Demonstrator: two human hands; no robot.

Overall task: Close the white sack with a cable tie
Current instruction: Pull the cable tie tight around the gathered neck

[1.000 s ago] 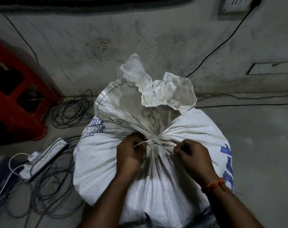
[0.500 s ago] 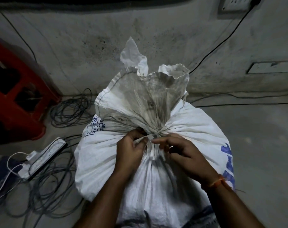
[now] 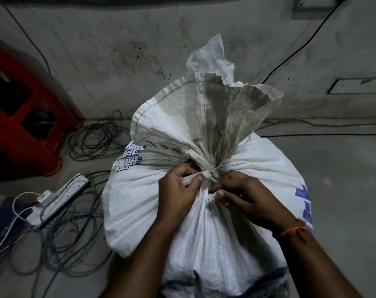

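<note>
Left of centre, left hand (image 3: pixel 178 191) curled at the gathered neck of the bulging white woven-plastic sack (image 3: pixel 204 211) standing on the grey concrete floor (image 3: pixel 333 190), thumb and forefinger pinched together on the free tail of the thin pale plastic cable tie (image 3: pixel 207 174); soft, crinkly, probably slippery weave, likely heavy, best gripped at the bunched neck; stiff, springy tie looped around that neck; right hand (image 3: pixel 245 193) alongside, fingertips pinched by the tie's head
</note>
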